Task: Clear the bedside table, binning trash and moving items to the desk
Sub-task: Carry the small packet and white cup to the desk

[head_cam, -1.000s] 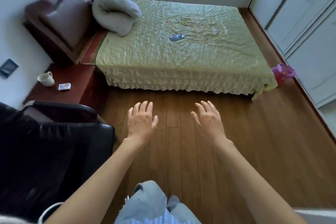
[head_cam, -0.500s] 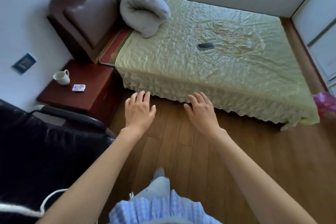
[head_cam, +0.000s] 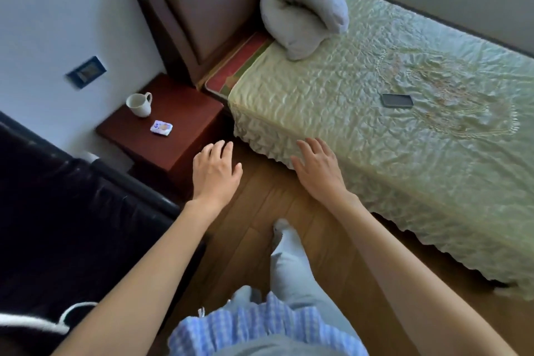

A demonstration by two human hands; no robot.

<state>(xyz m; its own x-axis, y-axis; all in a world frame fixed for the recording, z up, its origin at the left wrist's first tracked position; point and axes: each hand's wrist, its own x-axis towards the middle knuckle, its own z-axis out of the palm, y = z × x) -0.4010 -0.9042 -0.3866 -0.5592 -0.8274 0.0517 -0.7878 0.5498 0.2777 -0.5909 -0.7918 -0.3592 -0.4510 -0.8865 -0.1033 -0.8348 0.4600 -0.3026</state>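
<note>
Both my hands are empty, fingers spread: left hand (head_cam: 215,172) nearest the bedside surface (head_cam: 185,136), right hand (head_cam: 318,166) by the bed (head_cam: 375,113) frill, likely out for balance mid-step. Mug (head_cam: 139,104) upright at the back, handle toward the bed. Small packet (head_cam: 161,127) lies flat just beside it, long axis running mug-side to bed-side.

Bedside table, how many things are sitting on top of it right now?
2: a white mug near the back by the wall, and a small blue-and-white packet nearer the front. Nothing else shows on top.
</note>
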